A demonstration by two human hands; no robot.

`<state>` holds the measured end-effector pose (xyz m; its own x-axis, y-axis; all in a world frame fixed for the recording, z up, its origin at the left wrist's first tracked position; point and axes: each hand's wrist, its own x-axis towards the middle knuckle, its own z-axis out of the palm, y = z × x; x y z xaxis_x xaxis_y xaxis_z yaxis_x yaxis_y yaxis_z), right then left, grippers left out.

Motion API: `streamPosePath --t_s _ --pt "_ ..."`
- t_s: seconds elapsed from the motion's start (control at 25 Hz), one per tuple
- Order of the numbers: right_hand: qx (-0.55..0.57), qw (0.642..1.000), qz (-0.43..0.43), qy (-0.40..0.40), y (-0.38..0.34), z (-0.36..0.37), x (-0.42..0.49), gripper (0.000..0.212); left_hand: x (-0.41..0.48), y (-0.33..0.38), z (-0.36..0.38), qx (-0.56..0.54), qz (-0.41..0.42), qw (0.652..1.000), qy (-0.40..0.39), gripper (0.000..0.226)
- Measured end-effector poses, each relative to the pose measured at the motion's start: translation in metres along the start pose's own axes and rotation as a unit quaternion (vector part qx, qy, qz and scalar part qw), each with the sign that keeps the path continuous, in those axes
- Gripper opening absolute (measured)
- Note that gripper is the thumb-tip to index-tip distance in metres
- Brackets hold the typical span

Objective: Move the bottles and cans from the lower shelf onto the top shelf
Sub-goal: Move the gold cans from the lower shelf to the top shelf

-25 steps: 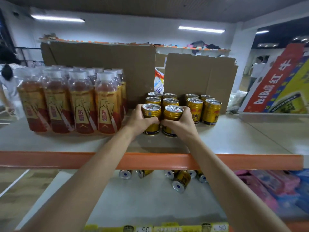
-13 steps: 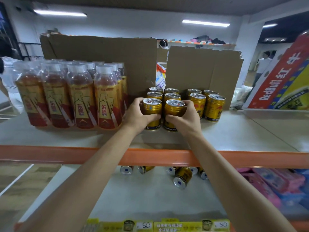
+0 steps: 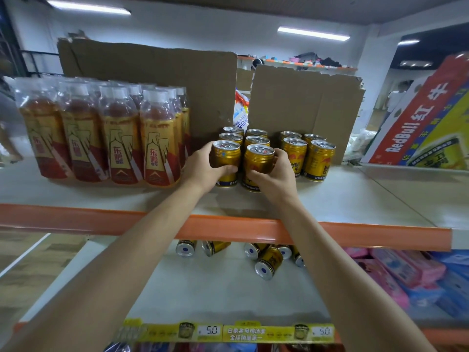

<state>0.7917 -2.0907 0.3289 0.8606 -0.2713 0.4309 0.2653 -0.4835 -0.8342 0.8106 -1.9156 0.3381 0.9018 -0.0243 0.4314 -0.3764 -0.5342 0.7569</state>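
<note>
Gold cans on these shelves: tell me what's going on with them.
A person is stocking the top shelf. The left hand grips one gold can and the right hand grips a second can, both upright at the front of a cluster of cans there. Wrapped bottles stand to their left. Several loose cans lie on their sides on the lower shelf, not yet moved.

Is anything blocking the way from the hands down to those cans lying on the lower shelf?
Only the orange front rail: the left hand and right hand grip cans above it, and the lying cans sit just beneath it. Nothing visible lies before them.
</note>
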Motion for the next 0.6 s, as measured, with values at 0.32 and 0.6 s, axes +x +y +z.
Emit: streamPosePath --t_s 0.32,0.6 --pt "-0.048 0.999 -0.005 0.002 -0.013 -0.007 -0.006 0.067 -0.02 0.026 -0.01 0.069 -0.033 0.995 -0.059 0.077" --pt "-0.117 0.953 -0.281 0.01 -0.038 -0.002 -0.074 0.056 -0.09 0.037 -0.057 -0.004 -0.021 0.998 -0.061 0.067"
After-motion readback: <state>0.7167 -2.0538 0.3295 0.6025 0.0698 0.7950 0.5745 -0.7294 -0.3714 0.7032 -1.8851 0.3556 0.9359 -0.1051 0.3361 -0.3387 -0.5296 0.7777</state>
